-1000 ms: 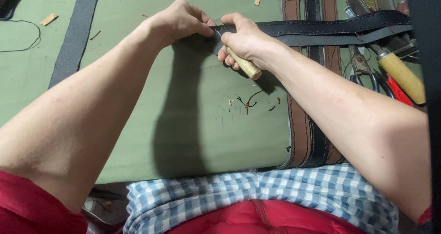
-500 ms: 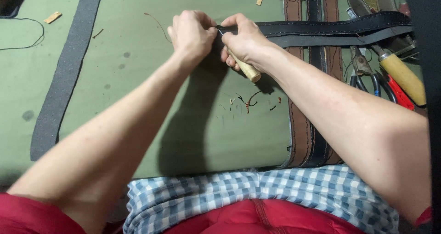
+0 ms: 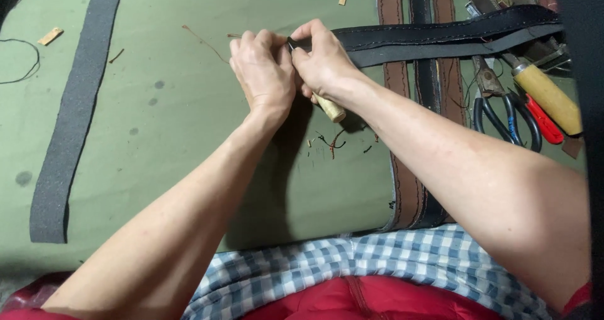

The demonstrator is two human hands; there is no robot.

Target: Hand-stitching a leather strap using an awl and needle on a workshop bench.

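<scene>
While both hands are pinching one black strap (image 3: 440, 38) end — left hand (image 3: 264, 75), right hand (image 3: 324, 65) gripping one wooden-handled tool (image 3: 329, 108) — three leather belts (image 3: 415, 18) are lying beneath.

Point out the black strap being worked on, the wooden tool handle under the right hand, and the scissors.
black strap (image 3: 440, 38), head view, mid-length.
wooden tool handle (image 3: 330, 109), head view, butt end.
scissors (image 3: 497, 115), head view, handle loop.

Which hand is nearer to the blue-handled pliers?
Right. The right hand sits left of the blue-handled pliers, by the black strap; the left hand lies farther left, beyond it.
</scene>
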